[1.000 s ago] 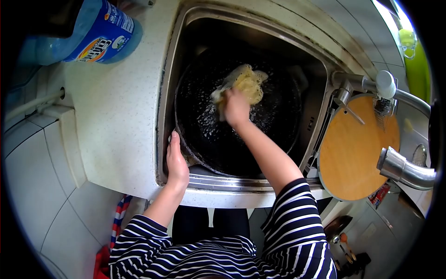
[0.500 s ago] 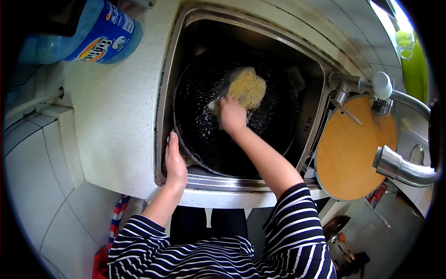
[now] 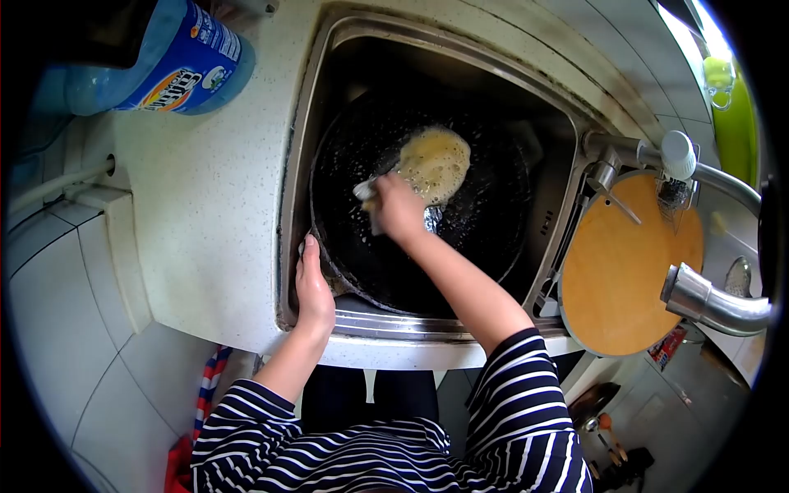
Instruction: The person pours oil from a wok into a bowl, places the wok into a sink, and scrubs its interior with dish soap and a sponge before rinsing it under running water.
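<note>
A large black pan [image 3: 460, 271] lies in the metal sink, its inside wet and dotted with suds. Yellowish foamy liquid [image 3: 436, 164] pools at its middle. My right hand [image 3: 399, 207] is closed on a crumpled whitish cloth [image 3: 366, 191], pressed to the pan's inside just left of the foam; much of the cloth is hidden under the fingers. My left hand [image 3: 314, 287] grips the pan at its near-left edge, thumb up along the rim and the other fingers mostly out of sight.
The sink's rim [image 3: 394, 327] surrounds the pan. A round wooden board [image 3: 629, 271] leans at the right, near the faucet [image 3: 715, 300]. A blue-labelled bottle [image 3: 185, 74] is on the counter [image 3: 205, 222] at upper left. Utensils [image 3: 608, 427] are low at right.
My right hand has moved slightly left and toward me with the cloth. The foam patch has spread and shifted shape. My left hand keeps its place at the pan's edge.
</note>
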The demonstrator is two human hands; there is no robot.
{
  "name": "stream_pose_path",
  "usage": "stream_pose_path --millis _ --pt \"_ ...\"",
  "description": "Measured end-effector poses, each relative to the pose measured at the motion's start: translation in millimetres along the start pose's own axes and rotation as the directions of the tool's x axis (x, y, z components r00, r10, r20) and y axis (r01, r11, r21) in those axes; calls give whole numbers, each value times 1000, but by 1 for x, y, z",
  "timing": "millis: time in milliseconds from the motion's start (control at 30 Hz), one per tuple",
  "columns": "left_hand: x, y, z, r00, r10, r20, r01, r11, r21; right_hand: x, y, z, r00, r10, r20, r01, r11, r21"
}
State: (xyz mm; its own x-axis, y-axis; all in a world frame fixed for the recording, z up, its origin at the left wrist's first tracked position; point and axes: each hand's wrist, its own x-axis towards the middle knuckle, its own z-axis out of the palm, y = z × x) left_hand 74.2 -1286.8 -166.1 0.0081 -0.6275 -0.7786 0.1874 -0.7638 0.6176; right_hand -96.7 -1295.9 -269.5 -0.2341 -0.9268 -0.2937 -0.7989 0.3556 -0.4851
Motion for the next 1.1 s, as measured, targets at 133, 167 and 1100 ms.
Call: stream_pose_path --millis 133,167,1100 --pt "2 -2 -1 1000 8 -9 -8 1000 -7 5 -18 -8 996 -84 19 78 972 220" --pt "2 -3 -1 1000 -1 -13 1 1000 -8 14 -17 -6 994 -111 -10 110 960 259" --pt "-1 3 -1 999 -16 47 13 998 67 7 12 -7 999 -38 7 38 999 -14"
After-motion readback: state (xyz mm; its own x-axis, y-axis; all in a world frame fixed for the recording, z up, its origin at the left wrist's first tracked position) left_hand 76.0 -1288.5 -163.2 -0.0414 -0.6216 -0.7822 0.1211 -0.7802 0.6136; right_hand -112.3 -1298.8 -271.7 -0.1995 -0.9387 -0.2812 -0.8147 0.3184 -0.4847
